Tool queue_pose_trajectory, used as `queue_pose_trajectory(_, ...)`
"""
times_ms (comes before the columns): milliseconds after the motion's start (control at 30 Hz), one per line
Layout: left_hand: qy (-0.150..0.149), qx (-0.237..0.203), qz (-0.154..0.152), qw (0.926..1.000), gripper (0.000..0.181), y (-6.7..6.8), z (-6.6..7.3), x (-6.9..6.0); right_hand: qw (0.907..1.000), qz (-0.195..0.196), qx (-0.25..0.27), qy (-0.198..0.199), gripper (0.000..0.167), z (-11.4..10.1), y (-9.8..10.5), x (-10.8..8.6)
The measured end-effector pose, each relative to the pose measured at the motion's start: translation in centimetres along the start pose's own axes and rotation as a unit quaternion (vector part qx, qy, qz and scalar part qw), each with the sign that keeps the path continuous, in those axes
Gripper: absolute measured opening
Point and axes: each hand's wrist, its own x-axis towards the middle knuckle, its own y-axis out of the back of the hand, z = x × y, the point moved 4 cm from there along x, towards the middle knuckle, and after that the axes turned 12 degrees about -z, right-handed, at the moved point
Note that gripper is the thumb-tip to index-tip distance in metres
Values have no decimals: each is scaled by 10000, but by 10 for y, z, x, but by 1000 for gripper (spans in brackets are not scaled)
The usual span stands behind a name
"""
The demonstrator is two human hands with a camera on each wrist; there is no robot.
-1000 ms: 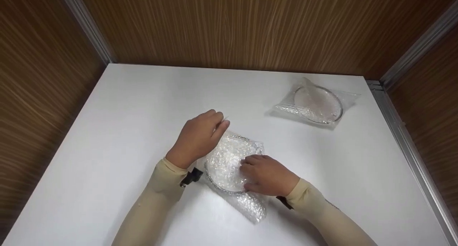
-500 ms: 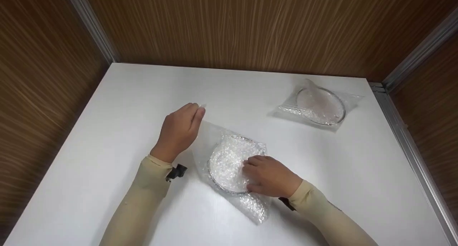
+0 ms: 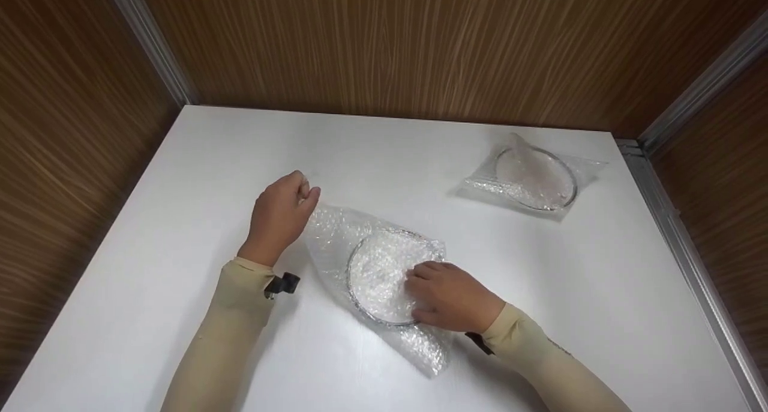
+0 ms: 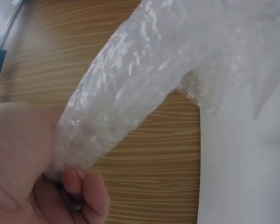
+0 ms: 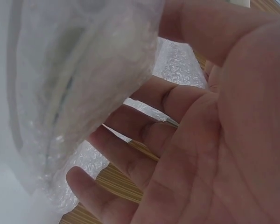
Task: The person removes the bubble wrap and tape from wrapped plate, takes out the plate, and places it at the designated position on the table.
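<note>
A round, flat thing with a thin silvery rim (image 3: 384,274) lies in clear bubble wrap on the white table. Its kind is hard to make out through the wrap. My left hand (image 3: 277,219) pinches the upper left end of the bubble wrap (image 4: 126,79) between thumb and curled fingers, lifting it off the table in a stretched sheet. On the right part of the wrapped round thing rests my right hand (image 3: 453,295), its thumb near the lower rim. In the right wrist view its fingers (image 5: 130,163) are spread and slightly bent, some tips hidden behind the wrap.
Another round, rimmed thing in a bubble wrap bag (image 3: 534,178) lies at the back right of the white table (image 3: 240,142). Wood-patterned panels (image 3: 390,46) with metal corner rails stand around the back and sides.
My left hand has moved left and slightly away from me, drawing the wrap's end out from the round thing into a wider sheet. My right hand stays in place.
</note>
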Motion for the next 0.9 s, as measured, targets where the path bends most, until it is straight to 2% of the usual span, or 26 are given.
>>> queue_pose_trajectory(267, 538, -102, -383, 9978, 27, -5, -25, 3, 10000, 20, 15, 9, 26, 0, 1, 0)
queue_pose_trajectory(467, 834, -180, -839, 9928, 27, -12, -44, 4, 9999, -66, 109, -44, 30, 1, -2, 0)
queue_pose_trajectory(733, 1389, -483, -1491, 9778, 28, -28, -72, 5, 10000, -11, 23, 30, 31, 0, -1, -1)
queue_pose_trajectory(900, 1640, -707, -1776, 9678, 30, -36, -86, 2, 10000, -54, -2, -7, 32, -1, -1, 0)
